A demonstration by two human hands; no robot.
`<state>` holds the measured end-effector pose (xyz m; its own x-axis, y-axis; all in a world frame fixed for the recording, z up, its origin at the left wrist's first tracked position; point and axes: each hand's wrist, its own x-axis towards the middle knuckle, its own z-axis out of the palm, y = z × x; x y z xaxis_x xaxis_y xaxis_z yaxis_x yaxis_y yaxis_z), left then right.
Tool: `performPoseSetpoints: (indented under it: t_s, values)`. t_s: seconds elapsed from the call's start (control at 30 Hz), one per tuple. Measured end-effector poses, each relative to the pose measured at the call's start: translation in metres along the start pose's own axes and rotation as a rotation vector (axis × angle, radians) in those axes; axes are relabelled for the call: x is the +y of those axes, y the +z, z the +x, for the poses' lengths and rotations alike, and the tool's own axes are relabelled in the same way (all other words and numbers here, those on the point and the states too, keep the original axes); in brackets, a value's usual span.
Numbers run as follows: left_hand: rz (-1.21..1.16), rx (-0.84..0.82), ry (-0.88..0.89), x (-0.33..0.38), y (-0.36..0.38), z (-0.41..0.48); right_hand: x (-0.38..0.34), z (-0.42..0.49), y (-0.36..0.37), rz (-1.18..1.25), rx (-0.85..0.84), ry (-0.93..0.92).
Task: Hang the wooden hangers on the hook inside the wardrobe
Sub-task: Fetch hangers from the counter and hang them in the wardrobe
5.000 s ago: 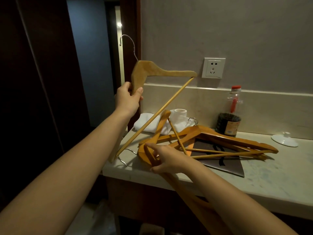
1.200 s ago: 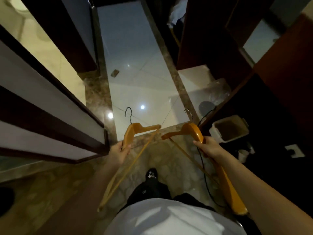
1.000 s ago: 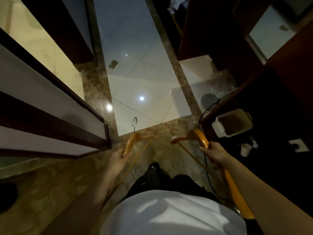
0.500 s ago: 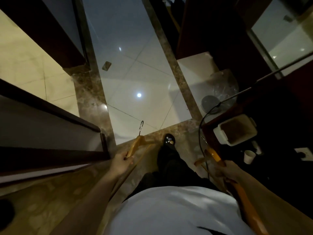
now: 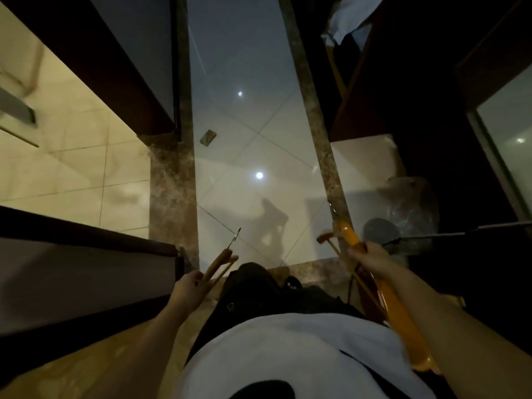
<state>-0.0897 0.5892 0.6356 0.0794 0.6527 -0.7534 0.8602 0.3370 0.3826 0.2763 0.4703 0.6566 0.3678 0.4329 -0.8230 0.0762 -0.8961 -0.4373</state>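
Above glossy floor tiles (image 5: 247,156), both hands clamped on smooth wooden hangers: left (image 5: 188,289), right (image 5: 371,259).

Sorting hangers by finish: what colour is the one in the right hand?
Glossy orange-brown wood, the hanger in the right hand, head view.

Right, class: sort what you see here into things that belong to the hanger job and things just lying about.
Belongs to the job:
- pale wooden hanger, gripped in the left hand
- orange wooden hanger, gripped in the right hand

Just lying about:
- small flat object on the floor tiles
- crumpled clear plastic
- white cloth
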Motion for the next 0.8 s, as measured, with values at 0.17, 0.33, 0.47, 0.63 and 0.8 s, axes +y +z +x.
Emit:
performPoseSetpoints:
  t_s: [0.17, 0.33, 0.47, 0.63, 0.8]
  values:
    - [-0.05, 0.039, -0.085, 0.029, -0.021, 0.038, -0.083, 0.051, -0.026, -0.001, 0.055, -0.09]
    - [-0.02, 0.032, -0.1, 0.061, -0.059, 0.099, -0.14, 0.091, -0.031, -0.017, 0.052, -0.058]
    - [0.062, 0.005, -0.024, 0.117, -0.107, 0.156, -0.171, 0.11, -0.03, 0.006, 0.059, 0.039]
    - [0.099, -0.038, 0.162, 0.212, -0.169, 0.219, -0.203, 0.128, -0.037, 0.045, 0.04, 0.216]
    - [0.081, -0.049, 0.288, 0.285, -0.211, 0.262, -0.235, 0.153, -0.05, 0.052, 0.093, 0.321]
